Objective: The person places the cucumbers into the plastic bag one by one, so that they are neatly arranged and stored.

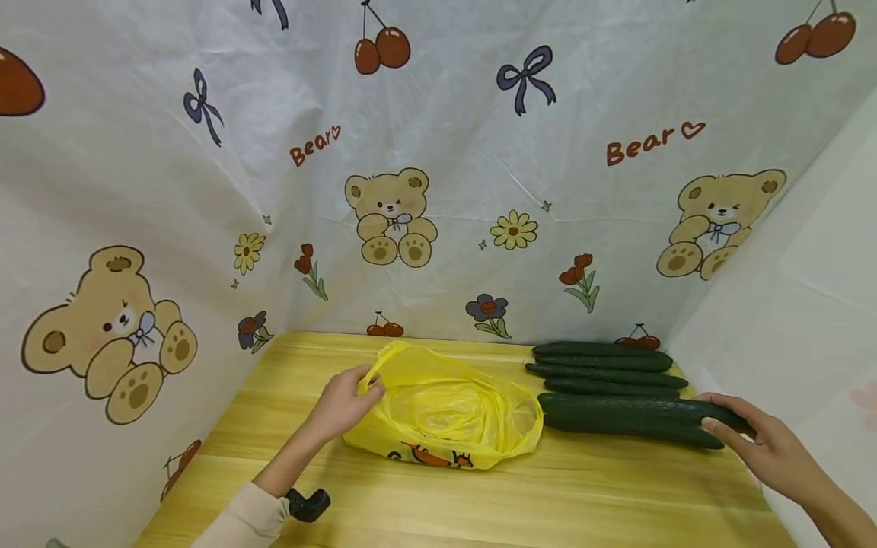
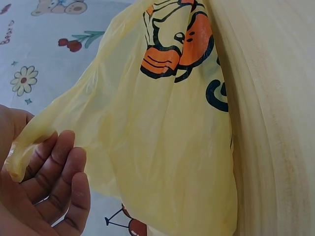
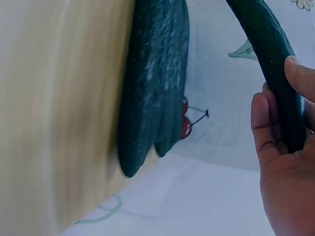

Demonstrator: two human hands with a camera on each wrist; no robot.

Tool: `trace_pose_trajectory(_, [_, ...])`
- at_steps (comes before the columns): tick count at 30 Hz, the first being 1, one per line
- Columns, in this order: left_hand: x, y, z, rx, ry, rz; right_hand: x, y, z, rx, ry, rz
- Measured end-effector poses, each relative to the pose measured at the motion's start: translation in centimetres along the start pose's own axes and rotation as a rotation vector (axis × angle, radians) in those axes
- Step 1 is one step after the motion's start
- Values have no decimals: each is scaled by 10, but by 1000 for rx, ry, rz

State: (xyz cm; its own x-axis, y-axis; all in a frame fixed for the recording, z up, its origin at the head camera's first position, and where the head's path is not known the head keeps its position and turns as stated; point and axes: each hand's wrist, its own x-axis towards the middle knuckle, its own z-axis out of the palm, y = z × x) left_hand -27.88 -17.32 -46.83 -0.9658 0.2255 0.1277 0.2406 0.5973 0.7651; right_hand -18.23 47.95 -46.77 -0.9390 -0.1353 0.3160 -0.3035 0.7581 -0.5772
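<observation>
A yellow plastic bag (image 1: 370, 441) with an orange and black print lies on the table, its mouth open upward. My left hand (image 1: 346, 405) pinches the left edge of its rim between thumb and fingers. In the left wrist view, that hand (image 2: 51, 182) holds a gathered corner of the bag (image 2: 147, 147) pulled out to the side. On the right, my right hand (image 1: 770, 449) grips the right end of a dark green cucumber (image 1: 617, 409). The right wrist view shows this cucumber (image 3: 268, 54) raised off the table, apart from the others. Its left tip appears near the bag's right rim.
Several more cucumbers (image 1: 603, 364) lie side by side at the back right of the wooden table (image 1: 479, 506). A printed cloth (image 1: 452, 152) stands behind and at the left, and a white wall (image 1: 808, 304) at the right. A black wrist mount (image 1: 308, 505) is on the left wrist.
</observation>
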Motion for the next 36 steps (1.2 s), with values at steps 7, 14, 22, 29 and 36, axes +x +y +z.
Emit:
trace_pose_trajectory(7, [0, 1, 2, 0, -4, -5, 27, -21, 0, 7, -7, -69])
trace_pose_trajectory(14, [0, -1, 4, 1, -3, -6, 56, -46, 9, -8, -32, -103])
trace_pose_trajectory(22, [-1, -1, 4, -15, -20, 1, 89, -72, 31, -52, -41, -177])
trace_pose_trajectory(29, [-2, 3, 3, -19, -40, -3, 116, -97, 53, -75, -123, -186])
trace_pose_trajectory(36, [-2, 6, 2, -12, -46, 11, 146, -123, 88, -50, -180, -207])
